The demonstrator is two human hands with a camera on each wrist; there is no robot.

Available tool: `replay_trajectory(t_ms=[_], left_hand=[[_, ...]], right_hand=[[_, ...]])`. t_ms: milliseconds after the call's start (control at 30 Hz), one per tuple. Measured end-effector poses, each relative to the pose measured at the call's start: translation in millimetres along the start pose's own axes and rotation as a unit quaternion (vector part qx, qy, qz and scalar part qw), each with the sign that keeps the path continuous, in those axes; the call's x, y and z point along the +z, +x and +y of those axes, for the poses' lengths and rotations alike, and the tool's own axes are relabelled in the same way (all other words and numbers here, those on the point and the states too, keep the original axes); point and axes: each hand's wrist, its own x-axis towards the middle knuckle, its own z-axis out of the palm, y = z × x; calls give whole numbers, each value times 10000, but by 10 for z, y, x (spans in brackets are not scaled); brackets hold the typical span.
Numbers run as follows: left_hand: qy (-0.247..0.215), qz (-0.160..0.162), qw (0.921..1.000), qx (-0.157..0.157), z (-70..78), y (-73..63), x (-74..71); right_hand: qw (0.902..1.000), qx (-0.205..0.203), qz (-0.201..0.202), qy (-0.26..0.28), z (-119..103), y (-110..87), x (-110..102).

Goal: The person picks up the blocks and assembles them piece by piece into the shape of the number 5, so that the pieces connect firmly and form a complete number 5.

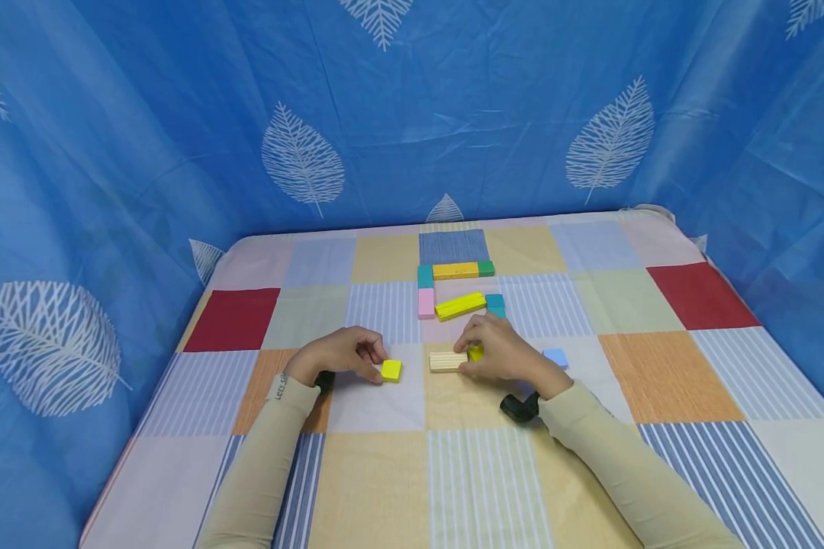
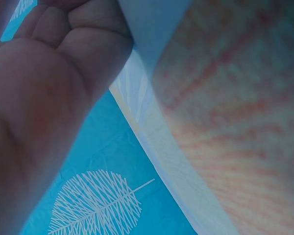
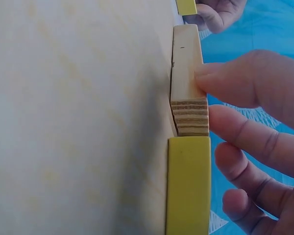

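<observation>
the left hand pinches a yellow square block at its left edge between thumb and forefinger, though the left wrist view shows only the palm and not the block; the right hand grips a plain wooden block, thumb on its near side and a finger on its far side, other fingers loosely bent. the plain block lies lengthwise left to right, with a gap between it and the square one, and a yellow block sits at its right end, partly under the right hand; whether those two touch i can't tell. to handle this well, i'd keep the pinch light and low on the long sides, slide the block flat rather than lift it, and keep the loose fingers off the yellow neighbour so it isn't nudged askew. a light blue block lies right of the right wrist. farther off, a teal block, a pink block, an orange-yellow bar and a green block form a corner, with a slanted yellow bar and a blue-green block nearer. no container shows; the blocks lie straight on the patchwork cloth.
</observation>
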Motion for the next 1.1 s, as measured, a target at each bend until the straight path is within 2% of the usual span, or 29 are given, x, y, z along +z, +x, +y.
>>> replay_trajectory(t_ms=[800, 1100], left_hand=[[-1, 22, 10000, 28, 32, -27, -13], [-12, 35, 10000, -17, 34, -29, 11]], right_hand=[[9999, 96, -17, 99, 12, -1, -59], [9933, 120, 168, 1136, 122, -111, -292]])
